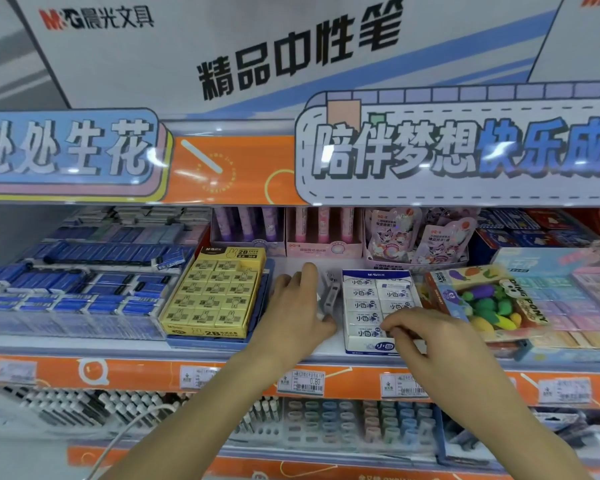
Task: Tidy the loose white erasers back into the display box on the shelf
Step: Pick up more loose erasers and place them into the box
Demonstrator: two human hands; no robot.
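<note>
Display box of white erasers on the shelf, packed in rows. Left hand just left of the box, fingers curled around grey pieces standing beside its wall. Right hand at the box's front right corner, fingertips pinched on an eraser there. Yellow eraser box further left.

White erasers printed with blue characters are seen in a white and blue box. Left of the box, yellow erasers with rabbit outlines are shown; right of it, a multicoloured pack. The shelf edge below is coloured orange.
</note>
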